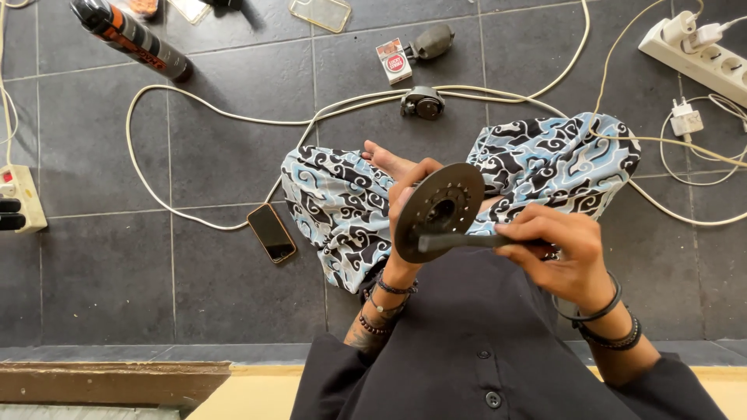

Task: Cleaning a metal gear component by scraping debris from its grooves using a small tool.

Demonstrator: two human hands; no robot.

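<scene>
Dark metal disc point(440, 210) stands on edge in the left hand point(405, 214), fingers curled behind its rim — the right hand point(560, 253) pinches a slim dark tool point(467, 242), lying crosswise, tip at the disc's lower face.

- Two hands up: left hand point(406, 204), right hand point(556, 253).
- One dark disc point(438, 210), one dark tool point(467, 242).
- One phone point(271, 232) on the floor tiles.
- Two power strips: left edge point(19, 198), top right corner point(692, 53).
- One spray can point(131, 36), top left.
- One small packet point(394, 60).
- One clear phone case point(320, 13), top edge.
</scene>
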